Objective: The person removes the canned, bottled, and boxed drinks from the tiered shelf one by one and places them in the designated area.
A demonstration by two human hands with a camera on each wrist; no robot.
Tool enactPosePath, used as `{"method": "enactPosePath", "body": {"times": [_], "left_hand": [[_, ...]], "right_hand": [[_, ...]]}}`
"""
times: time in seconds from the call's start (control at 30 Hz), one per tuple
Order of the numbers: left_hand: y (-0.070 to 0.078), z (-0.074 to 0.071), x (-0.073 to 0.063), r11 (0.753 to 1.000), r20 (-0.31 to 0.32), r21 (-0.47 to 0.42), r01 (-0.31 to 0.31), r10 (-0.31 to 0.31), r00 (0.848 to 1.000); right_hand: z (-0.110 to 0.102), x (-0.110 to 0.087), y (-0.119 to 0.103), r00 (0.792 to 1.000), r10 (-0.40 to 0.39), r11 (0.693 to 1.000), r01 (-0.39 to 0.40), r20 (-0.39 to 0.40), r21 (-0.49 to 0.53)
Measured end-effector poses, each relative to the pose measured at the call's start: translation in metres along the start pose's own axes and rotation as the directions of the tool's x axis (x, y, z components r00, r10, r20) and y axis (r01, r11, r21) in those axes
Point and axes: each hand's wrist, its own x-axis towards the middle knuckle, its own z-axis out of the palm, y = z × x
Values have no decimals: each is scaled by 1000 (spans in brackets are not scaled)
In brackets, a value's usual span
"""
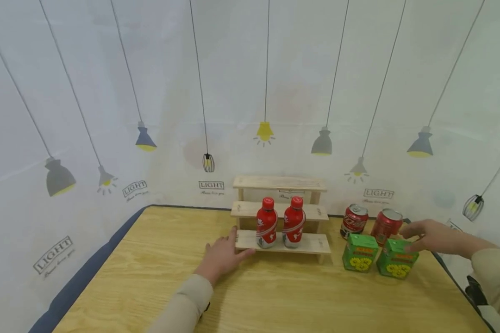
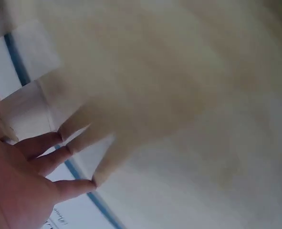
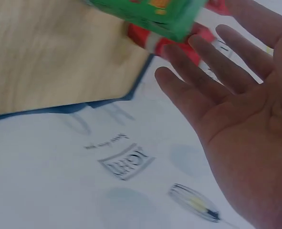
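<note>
My left hand (image 1: pixel 222 257) is spread at the left end of a small three-step wooden shelf (image 1: pixel 312 243), fingertips at its lowest step. In the left wrist view, the fingers (image 2: pixel 70 192) of this hand splay out onto the table. Two red bottles (image 1: pixel 267 224) with red caps stand upright on the lowest step. My right hand (image 1: pixel 435 237) is at the far right, its fingers loosely extended beside a green box with yellow flowers (image 1: pixel 398 260). The right wrist view has the green box (image 3: pixel 152 14) just past the fingertips, with a red can (image 3: pixel 155 44) behind it.
A second green box (image 1: pixel 360 253) stands left of the first. Behind them are two red drink cans, a left one (image 1: pixel 354 222) and a right one (image 1: pixel 386 225). The wooden table (image 1: pixel 300 300) meets a lamp-printed cloth (image 1: pixel 233 92) at its back and sides.
</note>
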Motion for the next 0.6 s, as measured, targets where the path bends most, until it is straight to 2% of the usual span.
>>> {"method": "enactPosePath", "body": {"times": [0.17,0.27,0.43,0.6], "left_hand": [[1,-4,1,999,32,32,-8,6,999],[1,-3,1,1000,30,30,-5,4,1000],[-1,-1,0,1000,-11,10,-9,9,1000],[-3,4,2,1000,-31,17,-9,9,999]], "right_hand": [[-26,9,-28,999,-34,997,34,-7,-63],[-39,21,-52,997,-73,993,73,-4,-94],[-56,49,-104,994,-101,980,106,39,-165],[-58,80,-162,988,-129,974,141,80,-179]]}}
